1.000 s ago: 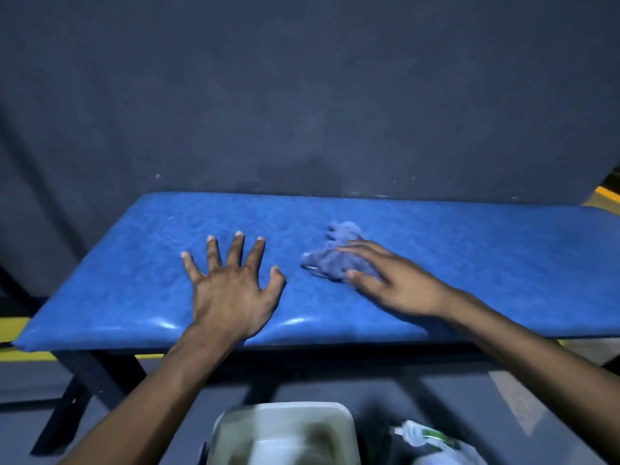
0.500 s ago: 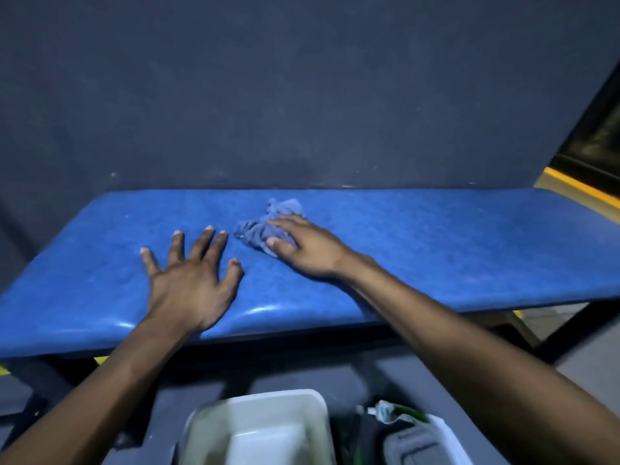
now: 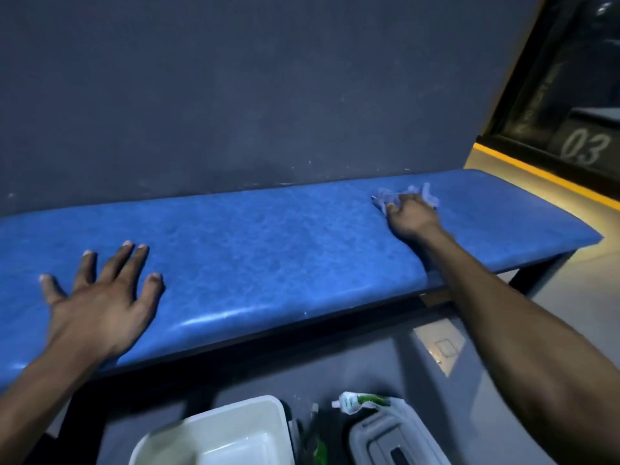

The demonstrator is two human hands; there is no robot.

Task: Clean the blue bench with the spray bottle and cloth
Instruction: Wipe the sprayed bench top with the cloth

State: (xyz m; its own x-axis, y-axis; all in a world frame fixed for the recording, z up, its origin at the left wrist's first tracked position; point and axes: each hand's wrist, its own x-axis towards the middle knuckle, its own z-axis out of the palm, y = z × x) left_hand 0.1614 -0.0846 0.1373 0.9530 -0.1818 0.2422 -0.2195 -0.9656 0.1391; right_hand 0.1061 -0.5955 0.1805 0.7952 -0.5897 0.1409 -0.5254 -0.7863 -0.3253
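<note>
Right hand point(image 3: 411, 214) is pressing the bunched cloth point(image 3: 402, 196) w/ curled fingers near the bench's point(image 3: 255, 243) far right end, prob. wiping. Left hand point(image 3: 100, 297) is lying flat, fingers spread, holding nothing, near the front left edge, prob. for balance.

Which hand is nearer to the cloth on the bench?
Right. The right hand presses on the cloth near the bench's right end; the left hand lies flat far away, near the other end.

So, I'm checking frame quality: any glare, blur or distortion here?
Head view: dim overall; a glare streak runs along the blue bench front edge; the right hand and cloth look slightly smeared; the wide angle bows the bench.
</note>
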